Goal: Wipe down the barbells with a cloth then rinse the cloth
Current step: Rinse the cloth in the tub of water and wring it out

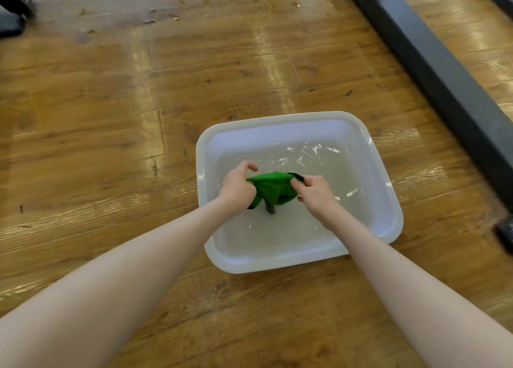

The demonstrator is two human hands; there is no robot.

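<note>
Both hands (pixel 277 191) grip the green cloth (pixel 272 188) between them over the basin (pixel 369 145).

I see a soft green cloth (pixel 273 188), wet, in a smooth translucent white plastic basin (pixel 388 201) on glossy, grained wood flooring (pixel 111 117), beside a matt black metal beam (pixel 433 70).

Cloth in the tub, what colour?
Bright green cloth with a dark edge, held by both hands over the white plastic tub. Head view.

Green cloth (pixel 273 188); white tub (pixel 299 262); brown wood-grain floor (pixel 111 117).
</note>
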